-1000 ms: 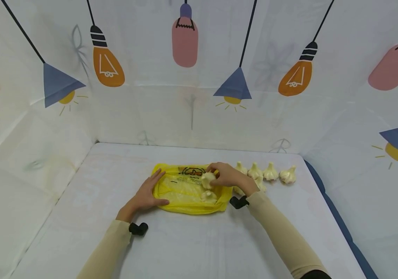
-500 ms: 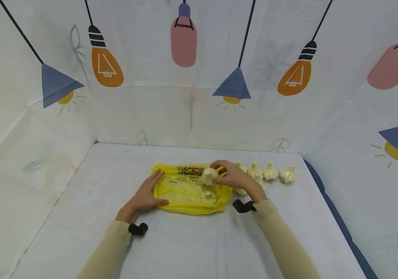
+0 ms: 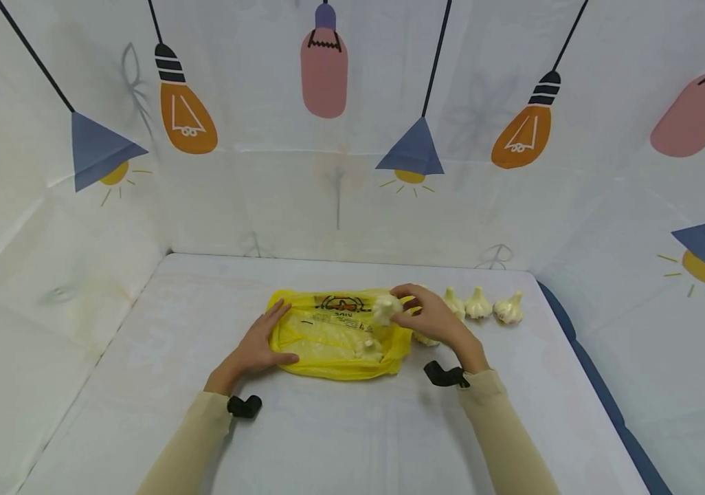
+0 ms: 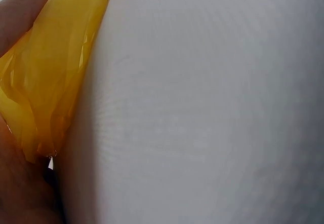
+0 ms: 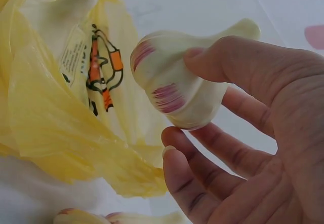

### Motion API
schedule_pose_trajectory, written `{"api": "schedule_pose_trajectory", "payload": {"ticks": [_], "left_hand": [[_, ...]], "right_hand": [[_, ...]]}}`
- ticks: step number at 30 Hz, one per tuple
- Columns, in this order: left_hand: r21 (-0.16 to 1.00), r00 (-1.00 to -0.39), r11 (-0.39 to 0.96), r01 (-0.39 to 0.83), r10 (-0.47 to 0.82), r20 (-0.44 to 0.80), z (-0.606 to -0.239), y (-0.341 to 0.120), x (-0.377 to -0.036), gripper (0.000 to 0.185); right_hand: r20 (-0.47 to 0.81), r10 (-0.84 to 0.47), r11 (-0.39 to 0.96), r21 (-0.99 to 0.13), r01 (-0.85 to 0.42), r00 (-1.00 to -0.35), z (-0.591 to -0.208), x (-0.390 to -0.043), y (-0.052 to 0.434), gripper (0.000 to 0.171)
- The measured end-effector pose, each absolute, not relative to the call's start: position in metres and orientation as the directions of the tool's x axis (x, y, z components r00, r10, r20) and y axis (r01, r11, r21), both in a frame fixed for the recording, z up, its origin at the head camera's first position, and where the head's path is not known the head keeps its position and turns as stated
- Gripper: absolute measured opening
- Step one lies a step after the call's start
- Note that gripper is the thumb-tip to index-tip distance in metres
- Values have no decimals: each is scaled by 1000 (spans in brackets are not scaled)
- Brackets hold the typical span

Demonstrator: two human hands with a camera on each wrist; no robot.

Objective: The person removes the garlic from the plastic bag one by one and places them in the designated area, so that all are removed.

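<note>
A yellow plastic bag (image 3: 321, 347) with dark print lies flat on the white table. My left hand (image 3: 260, 344) rests on its left end, fingers and thumb spread straight over the plastic. A whitish garlic bulb (image 3: 385, 309) is pinched between the thumb and fingers of my right hand (image 3: 429, 317), raised over the bag's right part. In the right wrist view, purple streaks show on this garlic bulb (image 5: 174, 82). Another garlic bulb (image 3: 369, 349) lies in the bag, partly veiled by the plastic.
Several garlic bulbs (image 3: 478, 306) stand on the table right of the bag, some partly hidden behind my right hand. Sheeting printed with lamps (image 3: 411, 155) hangs along the back and sides. A dark blue edge (image 3: 594, 375) borders the table's right side.
My right hand has lifted and drawn the garlic bulb to the right, away from the bag's middle. My left hand has stayed in place on the bag.
</note>
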State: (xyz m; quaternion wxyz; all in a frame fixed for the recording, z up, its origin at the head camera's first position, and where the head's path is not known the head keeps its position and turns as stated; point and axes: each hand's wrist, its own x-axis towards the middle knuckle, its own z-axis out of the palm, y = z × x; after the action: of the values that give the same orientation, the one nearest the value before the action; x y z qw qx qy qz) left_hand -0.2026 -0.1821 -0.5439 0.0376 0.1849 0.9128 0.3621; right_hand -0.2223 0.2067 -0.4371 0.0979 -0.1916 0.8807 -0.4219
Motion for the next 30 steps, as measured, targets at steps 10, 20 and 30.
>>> {"api": "schedule_pose_trajectory", "payload": {"ticks": [10, 20, 30], "left_hand": [[677, -927, 663, 319, 367, 77, -542, -182, -203, 109], [690, -931, 656, 304, 357, 71, -541, -182, -202, 108], [699, -932, 649, 301, 356, 71, -544, -183, -203, 109]], "right_hand": [[19, -321, 525, -828, -195, -947, -439, -210, 229, 49], [66, -206, 531, -831, -168, -976, -436, -192, 260, 51], [88, -105, 561, -817, -132, -991, -441, -180, 292, 53]]}}
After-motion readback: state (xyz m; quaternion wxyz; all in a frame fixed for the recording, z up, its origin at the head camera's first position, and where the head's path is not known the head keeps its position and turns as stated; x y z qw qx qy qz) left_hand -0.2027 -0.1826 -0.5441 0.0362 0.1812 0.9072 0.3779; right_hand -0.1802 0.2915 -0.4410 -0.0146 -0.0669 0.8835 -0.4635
